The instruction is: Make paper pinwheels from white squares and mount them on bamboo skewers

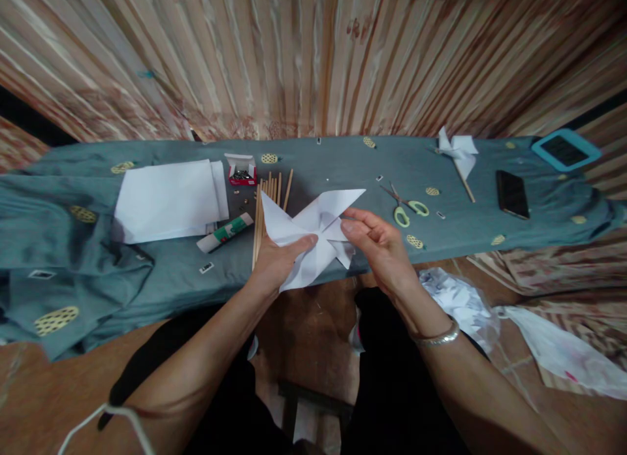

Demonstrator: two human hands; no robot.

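Note:
A white paper pinwheel (313, 246) is held up over the front edge of the cloth-covered table. My left hand (278, 262) grips it from the left, thumb pressed near its centre and the other fingers hidden behind the paper. On the right side, my right hand (377, 243) pinches one of the folded blades between thumb and fingers. Just behind the left hand lie several thin wooden sticks (274, 188). A finished-looking paper pinwheel on a stick (460, 156) rests farther right on the table.
White paper sheets (169, 200), a glue stick (226, 233) and an open red box of pins (242, 171) lie left. Scissors (405, 205), a black phone (512, 194) and a blue-framed device (566, 149) lie right. A plastic bag of paper scraps (460, 305) sits on the floor.

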